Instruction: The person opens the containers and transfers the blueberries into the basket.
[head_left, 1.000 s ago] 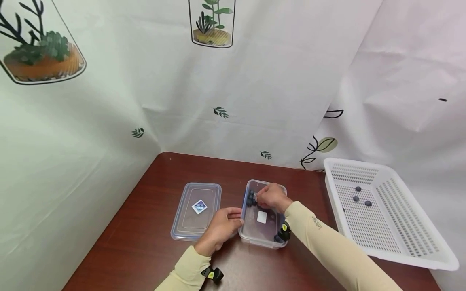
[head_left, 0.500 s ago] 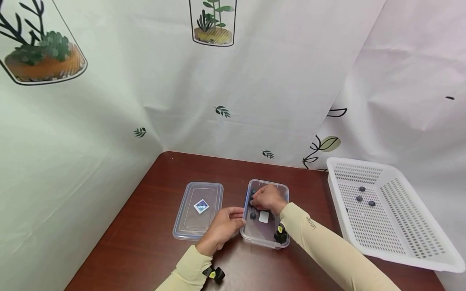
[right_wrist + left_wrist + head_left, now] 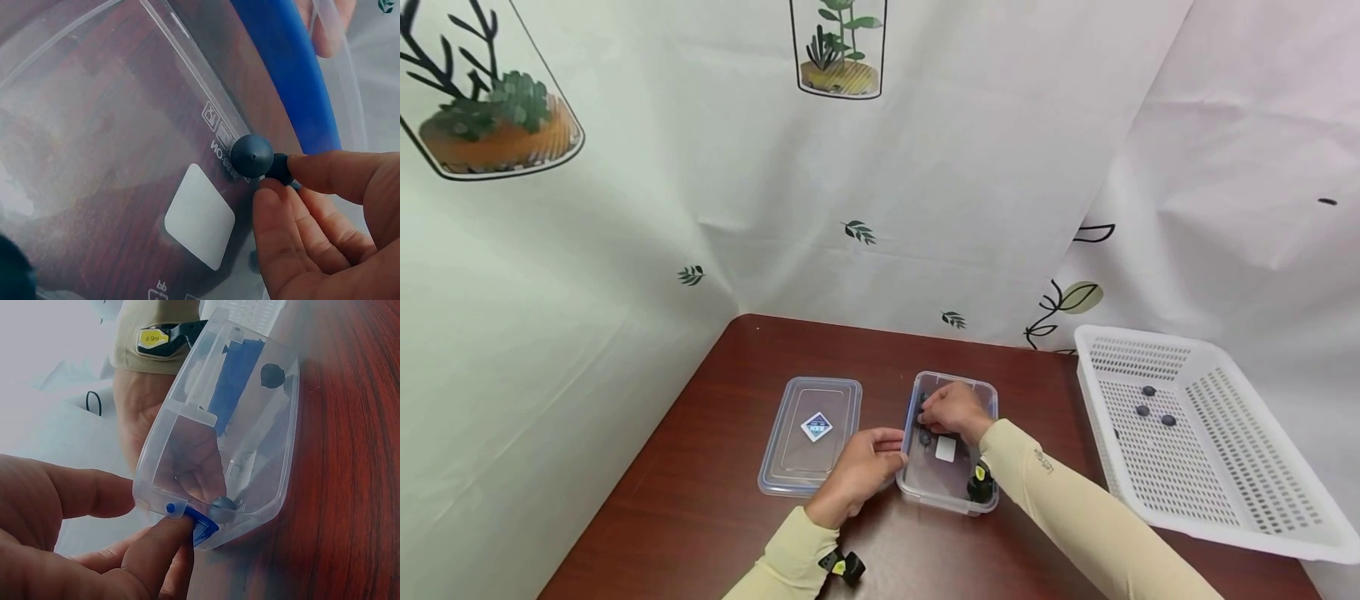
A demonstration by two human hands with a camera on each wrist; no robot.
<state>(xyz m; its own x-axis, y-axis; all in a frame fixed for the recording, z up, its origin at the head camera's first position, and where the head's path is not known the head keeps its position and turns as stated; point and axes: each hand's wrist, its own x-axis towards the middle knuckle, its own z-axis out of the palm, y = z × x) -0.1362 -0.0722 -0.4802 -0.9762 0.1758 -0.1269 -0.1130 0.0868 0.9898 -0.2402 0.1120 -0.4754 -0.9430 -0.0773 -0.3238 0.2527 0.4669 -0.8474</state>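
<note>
Blueberries, small dark round ones, sit in the clear plastic container [image 3: 951, 467] on the desk [image 3: 700, 500], and the right hand [image 3: 953, 410] reaches in among them. Nearest the viewer, at about six o'clock, the two cream sleeves come up from the bottom edge. The left hand [image 3: 857, 467] rests at the container's nine o'clock side, its thumb and fingertips pressed against the long wall; the left wrist view shows a fingertip [image 3: 164, 532] on the blue clip [image 3: 201, 525] at the rim, so this grip is loosely curled round the container's edge. Just beyond it, the right hand's grip is nearly closed: in the right wrist view the thumb and fingers [image 3: 294, 225] pinch a small dark berry [image 3: 279, 169], with a larger berry [image 3: 252, 155] touching it on the nine o'clock side. A white label [image 3: 199, 217] lies on the container floor near them. At nine o'clock from the container, just beside the left hand, the clear lid [image 3: 808, 433] lies flat, a blue diamond sticker on it. Farther off at three o'clock, well apart, a white slotted basket [image 3: 1225, 475] holds three more berries [image 3: 1150, 407]. Behind everything hangs a pale curtain [image 3: 925, 183] printed with plants.
</note>
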